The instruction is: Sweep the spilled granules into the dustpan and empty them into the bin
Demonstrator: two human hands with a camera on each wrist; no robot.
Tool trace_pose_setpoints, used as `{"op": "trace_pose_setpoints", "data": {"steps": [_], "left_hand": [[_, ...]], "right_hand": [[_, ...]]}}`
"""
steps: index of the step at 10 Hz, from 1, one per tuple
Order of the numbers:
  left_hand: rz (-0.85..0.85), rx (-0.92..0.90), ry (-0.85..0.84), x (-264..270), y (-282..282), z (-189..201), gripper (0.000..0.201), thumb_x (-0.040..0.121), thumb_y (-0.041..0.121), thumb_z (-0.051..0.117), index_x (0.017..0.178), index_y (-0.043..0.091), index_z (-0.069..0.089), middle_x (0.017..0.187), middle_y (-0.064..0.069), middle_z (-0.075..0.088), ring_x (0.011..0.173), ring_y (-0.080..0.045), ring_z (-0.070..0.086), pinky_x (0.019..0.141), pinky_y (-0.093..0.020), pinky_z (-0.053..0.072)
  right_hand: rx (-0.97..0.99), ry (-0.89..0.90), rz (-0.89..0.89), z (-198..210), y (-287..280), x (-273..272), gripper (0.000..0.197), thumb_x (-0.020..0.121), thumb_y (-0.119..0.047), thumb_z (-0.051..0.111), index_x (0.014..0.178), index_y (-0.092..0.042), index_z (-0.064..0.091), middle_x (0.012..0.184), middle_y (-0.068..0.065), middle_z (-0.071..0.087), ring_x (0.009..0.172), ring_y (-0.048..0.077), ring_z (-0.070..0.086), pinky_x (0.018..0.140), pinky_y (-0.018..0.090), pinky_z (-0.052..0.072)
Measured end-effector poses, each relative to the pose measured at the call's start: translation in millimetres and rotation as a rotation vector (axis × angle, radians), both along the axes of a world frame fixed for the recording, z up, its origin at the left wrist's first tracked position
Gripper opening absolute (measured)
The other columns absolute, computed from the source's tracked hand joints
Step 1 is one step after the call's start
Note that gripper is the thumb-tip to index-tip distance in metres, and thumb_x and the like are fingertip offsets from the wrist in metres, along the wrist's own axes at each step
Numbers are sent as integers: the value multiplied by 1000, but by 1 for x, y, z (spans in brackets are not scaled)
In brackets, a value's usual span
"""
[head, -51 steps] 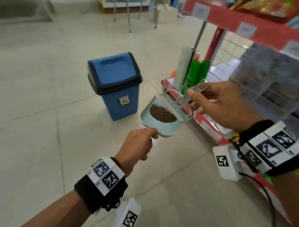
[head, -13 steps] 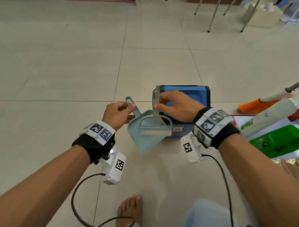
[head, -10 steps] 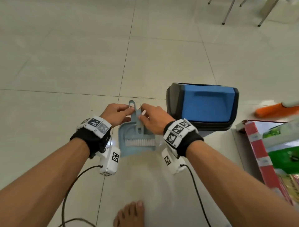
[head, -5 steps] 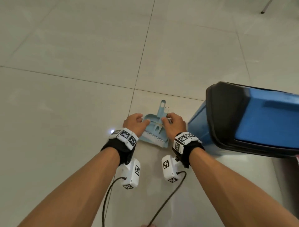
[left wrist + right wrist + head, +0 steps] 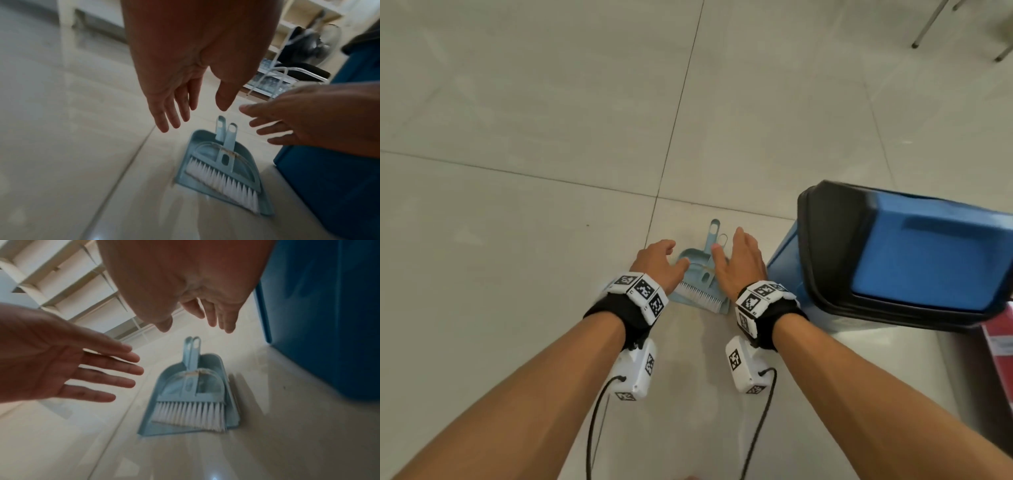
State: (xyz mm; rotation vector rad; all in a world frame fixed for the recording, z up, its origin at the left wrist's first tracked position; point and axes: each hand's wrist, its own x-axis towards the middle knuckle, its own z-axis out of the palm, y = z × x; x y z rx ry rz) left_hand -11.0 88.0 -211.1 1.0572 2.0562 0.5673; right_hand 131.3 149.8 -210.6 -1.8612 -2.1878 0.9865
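Pale floor tiles [image 5: 517,102] carry everything, their grout lines meeting just beyond the dustpan [image 5: 249,164]. It lies flat on the floor beside the near wall of the blue bin [image 5: 935,253], with the brush [image 5: 224,178] nested in it, white bristles toward the person and both handles pointing away. No granules show in the pan or on the tiles around it, so the sweeping and emptying look done; this reads as the setting-down at the very end. The left hand [image 5: 657,265] and the right hand [image 5: 739,263] hover on either side of the pan, fingers straight and spread, holding nothing and touching nothing. What remains seems only to draw the arms back without nudging the pan. A red shelf edge [image 5: 996,342] sits at the right, chair legs [image 5: 928,24] well off at the far right corner. Nothing blocks the way.
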Motion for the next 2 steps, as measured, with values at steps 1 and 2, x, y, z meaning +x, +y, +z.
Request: {"op": "trace_pose_setpoints", "data": {"steps": [1,2], "left_hand": [[-149,5,170,-2,-8,35,62,97,37,54,150,12,36,152,-8,44,138,-26,41,111,-35,34],[-220,5,249,2,-22,80,66,98,41,49,153,11,29,157,-10,35,144,-26,32,113,-35,28]], "right_hand": [[-34,20,94,35,-9,2,72,103,-48,33,157,-7,8,165,11,6,152,25,7,124,39,11],[-53,35,189,75,-21,6,74,102,-54,28,157,-8,9,165,11,5,153,24,4,124,40,10]]}}
